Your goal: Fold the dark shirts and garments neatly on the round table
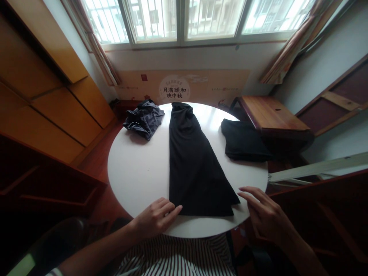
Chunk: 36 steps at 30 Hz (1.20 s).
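Observation:
A long black garment (195, 165) lies flat on the white round table (135, 172), narrow at the far end and widening towards me. Whether it is a skirt or folded trousers I cannot tell. At its near left corner, my left hand (158, 216) has its fingers bent and closed on the cloth's edge. My right hand (266, 214) hovers just off the near right corner, fingers stretched and apart, holding nothing. That corner shows a small step where the layers do not line up.
A crumpled dark grey garment (146, 119) sits at the table's far left. Folded black cloth (243, 140) lies at the right edge, partly overhanging. Beyond are a wooden side table (273, 111), windows (184, 19) and, to the left, wooden cabinets (43, 111).

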Tool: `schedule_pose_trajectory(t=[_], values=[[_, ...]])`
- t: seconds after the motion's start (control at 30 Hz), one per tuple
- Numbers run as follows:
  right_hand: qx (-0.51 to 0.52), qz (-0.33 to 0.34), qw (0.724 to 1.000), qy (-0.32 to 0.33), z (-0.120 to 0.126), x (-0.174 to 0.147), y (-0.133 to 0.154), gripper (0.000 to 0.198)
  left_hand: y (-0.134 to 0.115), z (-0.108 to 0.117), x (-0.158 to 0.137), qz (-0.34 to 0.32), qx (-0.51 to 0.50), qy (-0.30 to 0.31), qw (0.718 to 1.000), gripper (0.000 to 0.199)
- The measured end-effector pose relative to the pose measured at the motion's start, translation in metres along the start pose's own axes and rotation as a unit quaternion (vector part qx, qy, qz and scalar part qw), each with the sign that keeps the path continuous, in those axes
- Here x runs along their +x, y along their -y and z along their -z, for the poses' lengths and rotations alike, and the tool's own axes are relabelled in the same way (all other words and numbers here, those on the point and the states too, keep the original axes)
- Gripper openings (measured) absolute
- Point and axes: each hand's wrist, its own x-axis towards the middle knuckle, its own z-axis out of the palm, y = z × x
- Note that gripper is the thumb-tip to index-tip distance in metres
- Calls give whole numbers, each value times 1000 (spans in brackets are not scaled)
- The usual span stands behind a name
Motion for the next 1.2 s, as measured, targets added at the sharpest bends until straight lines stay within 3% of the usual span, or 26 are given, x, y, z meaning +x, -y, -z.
schedule_pose_trajectory(t=[0.13,0.23,0.33,0.5,0.63,0.77,0.87,0.93,1.1,1.2], values=[[13,40,998,46,-15,3,33,32,-5,-3,13,44,0,23,999,29],[-11,75,995,63,-30,12,49,35,-7,-4,21,44,5,-11,999,23],[-27,74,996,47,-33,18,49,24,-9,-5,25,43,4,-62,997,19],[-22,89,994,60,-23,20,44,29,-11,-7,29,43,1,-108,993,22],[-6,105,994,16,-19,19,35,33,-12,-10,34,32,-7,-117,993,25],[35,85,996,9,-6,12,14,56,-12,-17,35,69,5,-58,996,31],[62,71,995,43,5,2,-2,65,-10,-21,32,102,0,-3,995,38],[73,71,992,73,9,-5,-10,65,-9,-20,29,83,-10,25,996,38],[59,128,986,91,9,-8,-11,46,-7,-9,29,28,-21,105,994,27],[50,115,988,94,11,7,-8,26,-8,-4,31,26,-24,127,991,17]])
